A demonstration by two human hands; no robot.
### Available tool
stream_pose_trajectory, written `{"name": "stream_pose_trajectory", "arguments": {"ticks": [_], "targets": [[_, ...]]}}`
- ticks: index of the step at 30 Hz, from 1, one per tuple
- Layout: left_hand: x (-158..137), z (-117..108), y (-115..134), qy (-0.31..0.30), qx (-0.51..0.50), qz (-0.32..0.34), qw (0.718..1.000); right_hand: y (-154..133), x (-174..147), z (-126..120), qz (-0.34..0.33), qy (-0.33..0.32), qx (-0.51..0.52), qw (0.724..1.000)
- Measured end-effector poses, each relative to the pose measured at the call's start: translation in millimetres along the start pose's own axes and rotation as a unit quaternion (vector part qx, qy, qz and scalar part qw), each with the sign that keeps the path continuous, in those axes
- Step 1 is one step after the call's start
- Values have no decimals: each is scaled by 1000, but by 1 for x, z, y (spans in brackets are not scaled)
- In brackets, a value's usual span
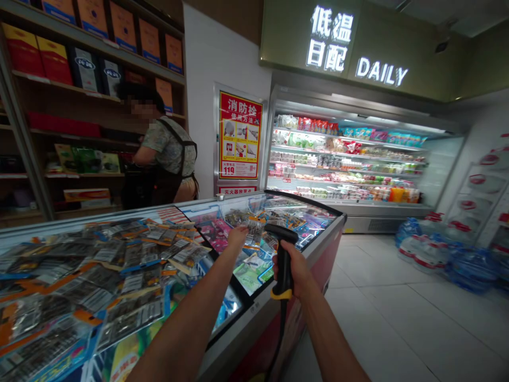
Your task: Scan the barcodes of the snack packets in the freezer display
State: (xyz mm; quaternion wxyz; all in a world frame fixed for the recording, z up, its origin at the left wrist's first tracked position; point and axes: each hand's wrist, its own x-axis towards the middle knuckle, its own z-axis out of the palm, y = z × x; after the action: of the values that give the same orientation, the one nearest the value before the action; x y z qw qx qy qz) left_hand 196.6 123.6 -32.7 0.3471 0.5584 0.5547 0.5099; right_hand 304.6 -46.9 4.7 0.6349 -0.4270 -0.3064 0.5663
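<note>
My right hand [298, 268] is wrapped round the handle of a black barcode scanner [283, 265] with a yellow base and a dark cable hanging below. The scanner's head points left, over the chest freezer. Stretched forward above the freezer, my left hand [237, 234] pinches the edge of a clear snack packet [255, 228] with an orange top; the fingertips are partly hidden. More barcoded packets [274, 216] lie behind it on the glass lid. Many dark packets with orange and blue edges [131, 254] are spread over the nearer lid at left.
A person [170, 148] in an apron stands behind the freezer [314, 260] by shelves of boxes [123, 26]. A lit refrigerated display [345, 154] stands at the back. Bottled-water packs [427, 252] and large blue bottles [473, 268] sit on the tiled floor at right.
</note>
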Motion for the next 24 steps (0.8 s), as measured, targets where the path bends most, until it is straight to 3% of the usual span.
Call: {"name": "stream_pose_trajectory", "arguments": {"ticks": [3, 7, 13, 19, 24], "targets": [[5, -24, 1, 16, 57, -5, 998, 2, 5, 9, 8, 6, -10, 1000], [10, -71, 3, 64, 148, -8, 987, 5, 15, 24, 14, 8, -15, 1000], [7, -140, 7, 143, 322, -29, 935, 5, 29, 40, 17, 20, -35, 999], [7, -187, 11, 203, 381, -40, 901, 0, 42, 30, 4, 36, -37, 999], [13, -224, 6, 209, 416, -77, 882, -3, 45, 15, -5, 47, -24, 999]]}}
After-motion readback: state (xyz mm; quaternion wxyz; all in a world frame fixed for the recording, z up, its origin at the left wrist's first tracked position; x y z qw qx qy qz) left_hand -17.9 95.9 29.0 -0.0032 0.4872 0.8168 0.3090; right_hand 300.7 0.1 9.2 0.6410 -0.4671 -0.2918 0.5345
